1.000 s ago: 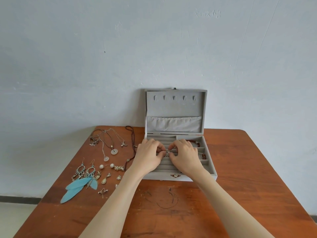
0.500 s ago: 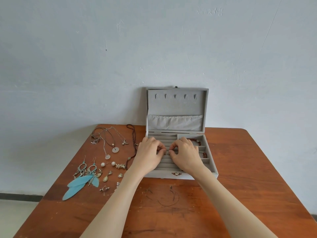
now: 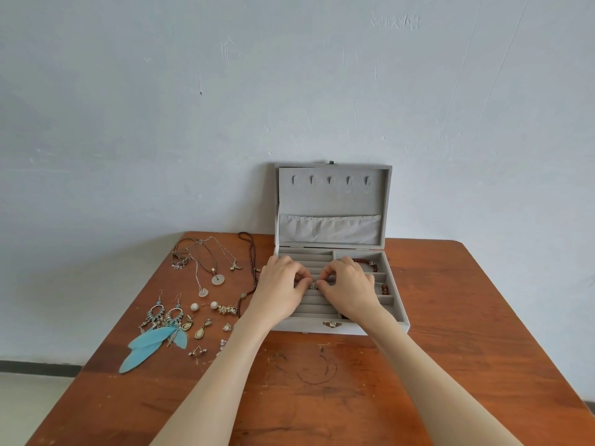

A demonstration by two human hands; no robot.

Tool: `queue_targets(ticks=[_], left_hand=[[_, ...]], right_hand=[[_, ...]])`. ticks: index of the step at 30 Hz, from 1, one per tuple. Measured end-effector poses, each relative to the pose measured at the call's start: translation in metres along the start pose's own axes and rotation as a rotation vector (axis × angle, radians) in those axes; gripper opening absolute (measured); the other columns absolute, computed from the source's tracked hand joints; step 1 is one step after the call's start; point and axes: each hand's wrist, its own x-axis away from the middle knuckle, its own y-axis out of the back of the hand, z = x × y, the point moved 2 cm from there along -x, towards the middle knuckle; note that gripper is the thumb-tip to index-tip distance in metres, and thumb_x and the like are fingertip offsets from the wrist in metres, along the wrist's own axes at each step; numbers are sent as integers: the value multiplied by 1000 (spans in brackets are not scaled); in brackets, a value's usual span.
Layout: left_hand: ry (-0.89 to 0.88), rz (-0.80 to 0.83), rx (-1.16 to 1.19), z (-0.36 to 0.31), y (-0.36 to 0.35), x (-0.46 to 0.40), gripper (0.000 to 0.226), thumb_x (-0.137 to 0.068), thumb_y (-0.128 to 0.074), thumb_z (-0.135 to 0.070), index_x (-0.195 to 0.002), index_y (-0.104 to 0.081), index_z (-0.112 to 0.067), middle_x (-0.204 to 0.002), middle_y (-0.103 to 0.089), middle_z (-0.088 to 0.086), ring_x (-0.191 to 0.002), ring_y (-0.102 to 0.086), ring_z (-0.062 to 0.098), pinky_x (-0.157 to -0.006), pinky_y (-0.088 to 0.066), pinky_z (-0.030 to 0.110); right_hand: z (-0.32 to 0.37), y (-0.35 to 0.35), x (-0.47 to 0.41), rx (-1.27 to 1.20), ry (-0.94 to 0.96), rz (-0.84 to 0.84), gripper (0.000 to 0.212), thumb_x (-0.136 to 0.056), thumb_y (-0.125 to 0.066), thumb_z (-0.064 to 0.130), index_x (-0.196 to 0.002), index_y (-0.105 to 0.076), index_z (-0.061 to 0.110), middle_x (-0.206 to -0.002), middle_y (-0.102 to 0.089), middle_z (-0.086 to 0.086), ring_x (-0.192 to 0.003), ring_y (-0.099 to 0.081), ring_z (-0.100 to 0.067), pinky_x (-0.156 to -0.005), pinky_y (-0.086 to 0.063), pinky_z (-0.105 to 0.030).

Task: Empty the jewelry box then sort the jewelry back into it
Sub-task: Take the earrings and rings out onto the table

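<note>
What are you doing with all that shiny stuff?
A person is sorting jewelry into an open grey jewelry box on a wooden table. The left hand and right hand meet over the ring rolls, working a small ring into a slot. A brown bead bracelet already lies in a right-side compartment. Necklaces, pearl studs and blue feather earrings wait on the table left of the box.

No readable text anywhere. Wall (image 3: 289, 91) has faint scratched marks (image 3: 395, 21) near the top right, maybe characters, too faint to read. Jewelry box (image 3: 331, 194) shows no label or brand; its front clasp (image 3: 332, 324) is plain metal. Worktop (image 3: 450, 349) carries dark scribbles (image 3: 317, 370), not letters.
</note>
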Motion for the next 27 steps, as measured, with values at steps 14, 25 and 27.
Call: queue_targets(ticks=[14, 25, 27], left_hand=[[-20, -46, 59, 2, 0, 1, 15, -91, -53, -22, -96, -66, -16, -96, -55, -2, -99, -41, 15, -88, -37, 29], [83, -167, 177, 4, 32, 39, 10, -89, -57, -21, -91, -66, -16, -91, -55, -7, -95, -51, 17, -88, -42, 37], [93, -191, 203, 11, 44, 60, 9, -87, -59, -19, -91, -66, -16, -90, -58, -5, -93, -54, 17, -85, -45, 27]], right_hand=[[0, -2, 3, 45, 33, -52, 18, -89, -51, 26, -99, -64, 19, -109, -52, -1, -112, -43, -20, -94, -30, -38], [18, 8, 38, -101, 199, -278, 9, -84, -64, 20, -83, -66, 11, -83, -48, 6, -90, -50, -21, -79, -34, -33], [29, 3, 55, -156, 262, -251, 7, -82, -66, 17, -81, -66, 10, -82, -51, 4, -85, -52, -21, -78, -43, -35]])
